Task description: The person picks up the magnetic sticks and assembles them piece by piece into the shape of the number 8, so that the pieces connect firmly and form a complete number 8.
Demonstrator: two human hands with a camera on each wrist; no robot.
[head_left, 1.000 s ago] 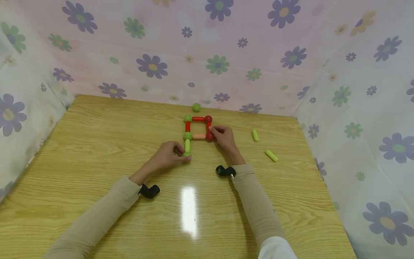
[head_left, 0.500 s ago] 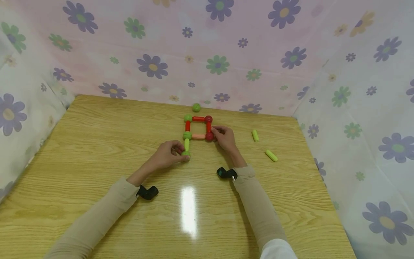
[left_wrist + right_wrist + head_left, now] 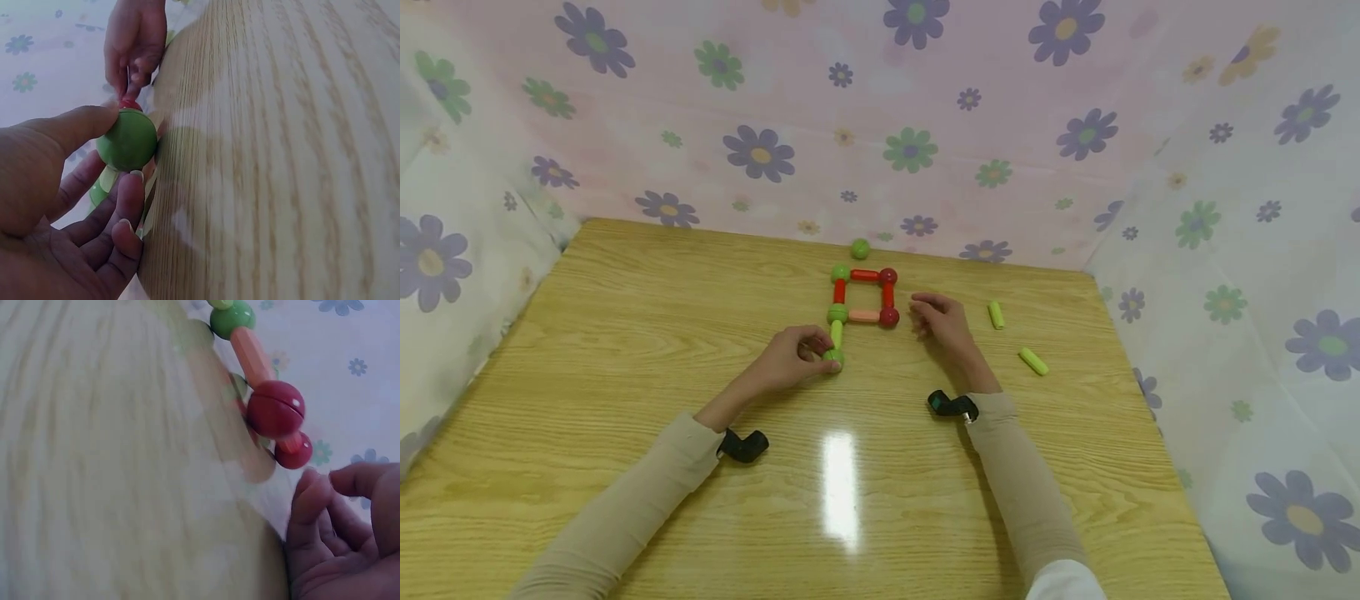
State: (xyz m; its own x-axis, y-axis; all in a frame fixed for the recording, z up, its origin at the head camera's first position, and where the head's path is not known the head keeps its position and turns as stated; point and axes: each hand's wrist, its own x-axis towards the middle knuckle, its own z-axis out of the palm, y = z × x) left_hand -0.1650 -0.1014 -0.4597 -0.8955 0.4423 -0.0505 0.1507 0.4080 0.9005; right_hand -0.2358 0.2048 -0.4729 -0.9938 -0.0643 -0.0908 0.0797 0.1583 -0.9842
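On the table lies a square of rods and balls: red rods [image 3: 888, 295], a peach rod [image 3: 864, 317], two red balls [image 3: 276, 409] and two green balls [image 3: 840, 272]. From its near left corner a yellow-green rod [image 3: 837, 334] runs toward the person, ending in another green ball [image 3: 127, 140]. My left hand [image 3: 790, 358] pinches that end ball between thumb and fingers. Just right of the square, apart from it, is my right hand [image 3: 947, 327], its fingers loosely bent around nothing.
Two loose yellow-green rods [image 3: 996, 315] lie to the right of the right hand. A single green ball [image 3: 860, 248] sits at the table's back edge, by the flowered cloth [image 3: 790, 108]. The wooden table [image 3: 662, 292] extends to both sides.
My right hand has let go of the red side of the square and moved right, away from it. The left hand stays at the end ball, nearly still.
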